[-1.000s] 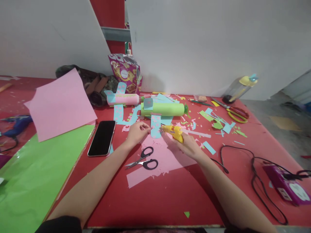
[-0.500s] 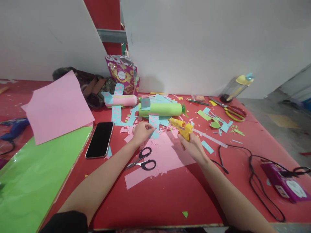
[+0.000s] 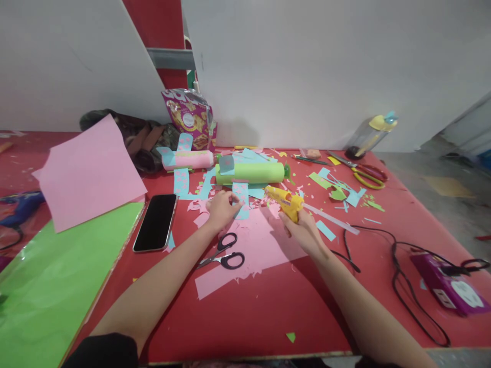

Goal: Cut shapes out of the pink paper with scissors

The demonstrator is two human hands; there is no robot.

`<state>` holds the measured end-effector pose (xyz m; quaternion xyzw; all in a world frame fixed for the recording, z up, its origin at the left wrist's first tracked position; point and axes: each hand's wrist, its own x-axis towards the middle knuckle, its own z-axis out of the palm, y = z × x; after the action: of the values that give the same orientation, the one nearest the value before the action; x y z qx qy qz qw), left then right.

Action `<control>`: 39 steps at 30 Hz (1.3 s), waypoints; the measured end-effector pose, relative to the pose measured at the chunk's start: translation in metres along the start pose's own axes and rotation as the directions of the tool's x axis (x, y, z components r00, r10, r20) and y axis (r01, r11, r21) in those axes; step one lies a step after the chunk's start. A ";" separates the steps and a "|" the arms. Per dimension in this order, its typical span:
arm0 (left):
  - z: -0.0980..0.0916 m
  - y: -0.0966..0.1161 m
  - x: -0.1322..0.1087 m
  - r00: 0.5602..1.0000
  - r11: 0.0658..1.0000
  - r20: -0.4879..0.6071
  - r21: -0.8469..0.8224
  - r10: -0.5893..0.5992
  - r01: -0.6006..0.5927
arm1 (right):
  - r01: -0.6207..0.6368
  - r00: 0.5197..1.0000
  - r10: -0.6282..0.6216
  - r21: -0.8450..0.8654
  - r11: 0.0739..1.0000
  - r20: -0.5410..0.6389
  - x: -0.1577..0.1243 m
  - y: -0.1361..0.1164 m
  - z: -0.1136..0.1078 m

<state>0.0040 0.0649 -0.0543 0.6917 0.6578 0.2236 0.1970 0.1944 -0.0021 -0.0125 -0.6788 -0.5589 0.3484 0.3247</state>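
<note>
My right hand is wrapped round a yellow hot glue gun. A clear glue stick juts from its back, and the nozzle points left towards the blue paper strip. My left hand is closed in a pinch at the left edge of this pink-dotted blue paper strip; what sits between the fingertips is too small to tell. The strip hangs forward from a light green tube lying on its side. Behind and to the left lies a pink tube with similar blue paper flaps.
Black-handled scissors rest on pink paper below my hands. A phone lies to the left, near pink sheets. Rightward are paper scraps, yellow-and-red-handled scissors, a bottle, a black cord and a purple power strip.
The view has shifted slightly. Both hands keep nearly the same place and grip, with the glue gun still by the blue strip.
</note>
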 end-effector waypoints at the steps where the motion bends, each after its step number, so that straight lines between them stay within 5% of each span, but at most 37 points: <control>1: -0.001 0.000 -0.001 1.000 1.000 0.002 0.011 0.022 -0.022 | 0.008 1.000 -0.008 -0.012 1.000 -0.013 0.000 0.000 0.000; 8: -0.009 -0.003 -0.025 0.982 0.968 0.041 0.164 0.184 -0.188 | 0.045 0.999 -0.045 -0.026 0.999 -0.029 0.000 0.000 -0.001; 17: -0.009 0.002 -0.042 0.901 0.854 0.226 0.298 0.370 -0.426 | 0.021 1.000 -0.022 -0.065 0.998 -0.021 -0.001 -0.002 0.000; 26: -0.010 0.013 -0.036 0.853 0.806 0.291 0.299 0.433 -0.511 | 0.005 1.000 -0.007 -0.090 0.996 -0.020 -0.001 -0.002 -0.001; 33: -0.006 0.019 -0.033 0.866 0.819 0.256 0.293 0.430 -0.493 | 0.006 0.998 -0.011 -0.083 0.997 -0.060 0.000 -0.002 -0.003; 39: 0.000 0.038 -0.036 0.817 0.786 0.322 0.257 0.479 -0.562 | 0.023 0.996 -0.027 -0.052 0.998 -0.086 0.001 0.002 -0.004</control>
<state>0.0340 0.0270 -0.0351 0.8920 0.4392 0.0673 0.0825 0.1990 -0.0016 -0.0126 -0.6942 -0.5615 0.3002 0.3357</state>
